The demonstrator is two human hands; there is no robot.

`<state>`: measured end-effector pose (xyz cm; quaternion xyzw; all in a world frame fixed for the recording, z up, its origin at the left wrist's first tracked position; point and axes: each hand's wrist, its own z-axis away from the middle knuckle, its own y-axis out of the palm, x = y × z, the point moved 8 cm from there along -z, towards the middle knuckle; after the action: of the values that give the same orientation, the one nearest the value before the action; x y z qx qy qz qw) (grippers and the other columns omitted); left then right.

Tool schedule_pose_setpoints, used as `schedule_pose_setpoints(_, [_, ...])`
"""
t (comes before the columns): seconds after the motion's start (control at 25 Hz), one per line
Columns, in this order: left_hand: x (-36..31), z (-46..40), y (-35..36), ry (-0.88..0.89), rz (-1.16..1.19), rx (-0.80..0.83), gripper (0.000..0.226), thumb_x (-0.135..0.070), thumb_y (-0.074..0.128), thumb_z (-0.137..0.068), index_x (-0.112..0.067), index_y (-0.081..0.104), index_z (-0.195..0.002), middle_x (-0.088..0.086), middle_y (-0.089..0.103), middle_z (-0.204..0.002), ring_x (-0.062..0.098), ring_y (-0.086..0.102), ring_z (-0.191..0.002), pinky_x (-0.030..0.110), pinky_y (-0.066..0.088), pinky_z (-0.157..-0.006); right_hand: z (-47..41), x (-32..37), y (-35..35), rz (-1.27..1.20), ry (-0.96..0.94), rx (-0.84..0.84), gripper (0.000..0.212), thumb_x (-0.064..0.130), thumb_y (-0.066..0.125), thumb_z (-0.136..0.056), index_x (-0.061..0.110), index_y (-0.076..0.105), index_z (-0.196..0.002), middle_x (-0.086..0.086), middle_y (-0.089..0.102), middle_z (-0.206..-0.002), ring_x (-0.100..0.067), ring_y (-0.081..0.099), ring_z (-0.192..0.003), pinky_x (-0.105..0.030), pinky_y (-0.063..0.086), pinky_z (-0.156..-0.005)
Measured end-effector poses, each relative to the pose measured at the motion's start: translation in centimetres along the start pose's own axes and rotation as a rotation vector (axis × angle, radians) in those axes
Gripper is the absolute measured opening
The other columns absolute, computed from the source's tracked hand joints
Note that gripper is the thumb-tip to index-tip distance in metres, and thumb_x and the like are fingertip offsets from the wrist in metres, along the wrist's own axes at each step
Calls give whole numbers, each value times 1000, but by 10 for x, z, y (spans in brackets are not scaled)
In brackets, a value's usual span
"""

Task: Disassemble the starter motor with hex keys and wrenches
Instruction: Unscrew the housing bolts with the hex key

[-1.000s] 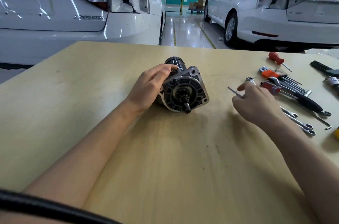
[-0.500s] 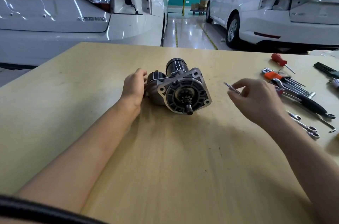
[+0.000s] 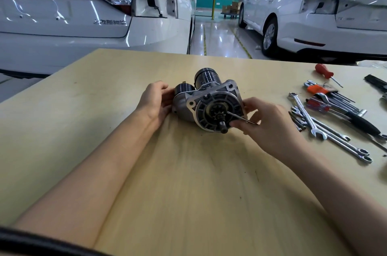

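Observation:
The starter motor (image 3: 211,102) lies on the wooden table (image 3: 104,92), its grey flange and pinion shaft facing me. My left hand (image 3: 156,101) grips its left side by the small black solenoid cylinder. My right hand (image 3: 266,122) touches the flange's right edge and pinches a thin hex key (image 3: 240,118) whose tip points at the pinion area of the front face.
At the right lie several wrenches (image 3: 307,117), a hex key set in an orange holder (image 3: 318,89), a red-handled screwdriver (image 3: 323,71) and a black-handled tool (image 3: 362,122). Two white cars stand beyond the table's far edge.
My right hand carried the hex key left from the tool pile to the motor's front face. My left hand shifted from the motor's top to its left side by the solenoid.

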<state>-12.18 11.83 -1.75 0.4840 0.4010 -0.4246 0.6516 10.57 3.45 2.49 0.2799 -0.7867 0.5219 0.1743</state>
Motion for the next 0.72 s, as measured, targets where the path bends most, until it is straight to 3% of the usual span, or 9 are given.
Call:
schedule_pose_setpoints(0.12, [-3, -3, -4, 19, -51, -35, 31, -16, 33, -96, -1, 60, -89, 10, 62, -65, 19, 55, -56, 21, 47, -46, 0, -4, -10, -9, 9, -58, 25, 27, 82, -72, 30, 70, -94, 15, 63, -81, 0, 56, -66, -14, 37, -60])
schedule_pose_setpoints(0.2, [-5, -4, -6, 47, -153, -66, 28, -15, 34, -96, 1, 56, -103, 16, 61, -74, 25, 59, -62, 27, 53, -49, -1, -15, -20, 34, 75, -101, 28, 31, 82, -72, 29, 70, -97, 9, 61, -75, -4, 53, -64, -22, 35, -58])
schedule_pose_setpoints(0.4, [-10, -7, -15, 99, -384, -104, 31, -18, 39, -90, 1, 62, -95, 25, 66, -69, 33, 65, -53, 32, 53, -44, -3, -24, -42, 73, 137, -158, 25, 17, 73, -78, 24, 69, -102, 5, 61, -69, -13, 58, -67, -21, 37, -59])
schedule_pose_setpoints(0.52, [-11, -9, -20, 107, -475, -116, 31, -20, 40, -87, 0, 65, -89, 19, 65, -56, 32, 64, -46, 31, 52, -44, 2, -6, -49, -57, 47, -248, 18, 40, 69, -78, 35, 65, -95, 9, 57, -64, -11, 61, -65, -24, 41, -58])
schedule_pose_setpoints(0.6, [-11, -10, -19, 91, -513, -96, 31, -20, 41, -87, 0, 64, -85, 14, 62, -47, 29, 62, -41, 28, 50, -41, 5, 9, -44, 11, -44, -203, 36, 60, 71, -67, 39, 63, -94, 14, 54, -66, 1, 52, -61, -20, 37, -57])
schedule_pose_setpoints(0.72, [-10, -7, -17, 58, -535, -53, 28, -20, 42, -89, 0, 60, -81, 13, 61, -45, 25, 62, -38, 25, 47, -36, 3, 7, -41, 119, -53, -144, 47, 60, 75, -59, 36, 64, -98, 14, 54, -74, 2, 47, -65, -20, 35, -58])
